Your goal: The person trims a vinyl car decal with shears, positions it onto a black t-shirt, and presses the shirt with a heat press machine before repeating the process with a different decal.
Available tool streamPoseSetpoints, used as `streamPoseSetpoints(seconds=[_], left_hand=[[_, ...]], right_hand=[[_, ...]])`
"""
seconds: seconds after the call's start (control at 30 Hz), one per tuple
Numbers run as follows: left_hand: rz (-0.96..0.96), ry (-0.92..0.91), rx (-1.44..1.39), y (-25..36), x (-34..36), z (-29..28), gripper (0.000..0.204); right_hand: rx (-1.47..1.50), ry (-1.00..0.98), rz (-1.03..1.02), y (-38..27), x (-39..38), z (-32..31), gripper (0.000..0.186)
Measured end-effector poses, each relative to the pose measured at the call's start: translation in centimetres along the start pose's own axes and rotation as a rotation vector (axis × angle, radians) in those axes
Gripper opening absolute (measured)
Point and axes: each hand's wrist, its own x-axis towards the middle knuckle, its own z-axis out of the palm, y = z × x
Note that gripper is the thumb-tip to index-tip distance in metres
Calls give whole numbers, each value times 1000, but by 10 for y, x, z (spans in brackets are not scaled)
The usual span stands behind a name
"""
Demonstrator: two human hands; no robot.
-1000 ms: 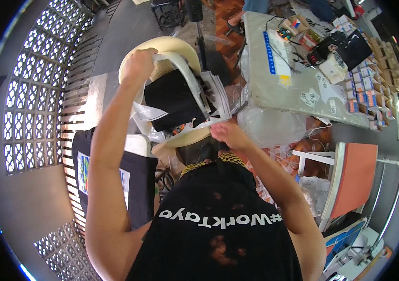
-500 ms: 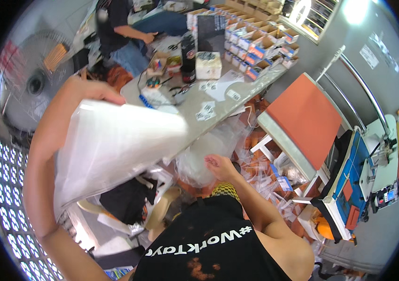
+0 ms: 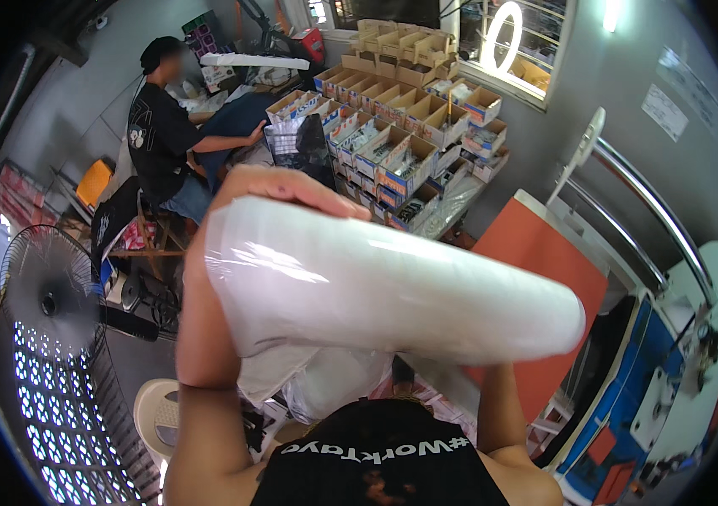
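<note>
The one wide fisheye view looks from the person's head, forward and down. The left grip (image 3: 268, 182) is close before it; the black garment (image 3: 359, 460) lies below this grip, and the cardboard boxes (image 3: 384, 139) stand farther beyond it.

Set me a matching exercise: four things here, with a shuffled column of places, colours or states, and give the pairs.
1. Plastic sheeting
2. Standing fan
3. Cardboard boxes
4. Rectangular board

A. At the picture's left side
B. Orange-red
C. Held by the left hand
D. Stacked in rows

Pairs: 1-C, 2-A, 3-D, 4-B
</note>
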Motion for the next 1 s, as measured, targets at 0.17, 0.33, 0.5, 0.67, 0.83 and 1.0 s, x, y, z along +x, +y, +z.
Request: streamPoseSetpoints(seconds=[0.17,0.33,0.5,0.67,0.83,1.0], left_hand=[[105,107,93,-47,43,-1,22],[-21,106,-362,-83,98,-23,27],[-36,241,-668,-113,171,-87,31],[-188,787,-686,-212,243,-204,35],[-363,1004,-732,-345,247,-263,42],[-376,1040,-772,-406,245,-264,43]], right_hand=[[-125,142,23,-68,28,-34,49],[-453,197,-193,-180,84,-8,51],[-863,267,-665,-314,139,97,53],[-1073,291,-1353,-365,91,111,49],[-948,350,-980,-325,70,26,39],[-820,555,-668,-275,42,-70,28]])
